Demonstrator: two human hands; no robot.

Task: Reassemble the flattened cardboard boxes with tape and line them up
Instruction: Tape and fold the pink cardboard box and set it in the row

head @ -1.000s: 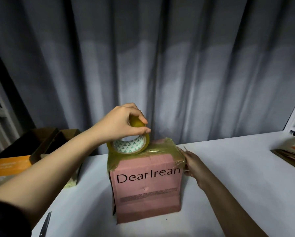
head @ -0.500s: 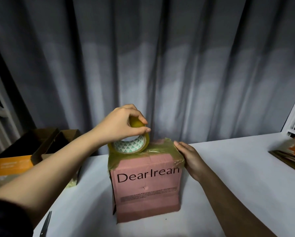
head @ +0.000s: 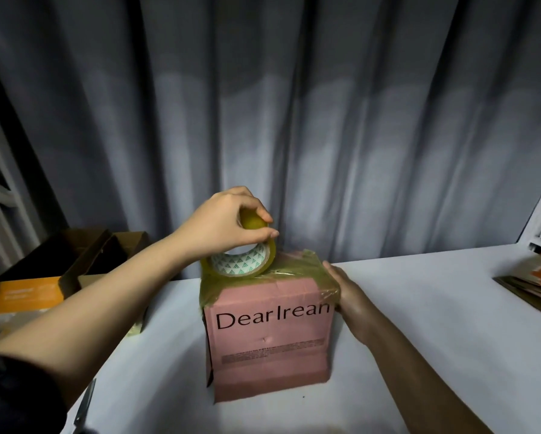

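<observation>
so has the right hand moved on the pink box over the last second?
Yes. The right hand slid up the pink box side, from level with the printed lettering to its taped top right corner.

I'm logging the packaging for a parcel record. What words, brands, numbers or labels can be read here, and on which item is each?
"DearIrean": large black letters on the front of the pink box.
Small dark print in lines lower on the same front: too small to read.
Pale marks on the orange box at the left: too blurred to read.
Tape roll core: a green triangle pattern only, no words.
Flat cardboard stack at the right: no legible text.
</observation>
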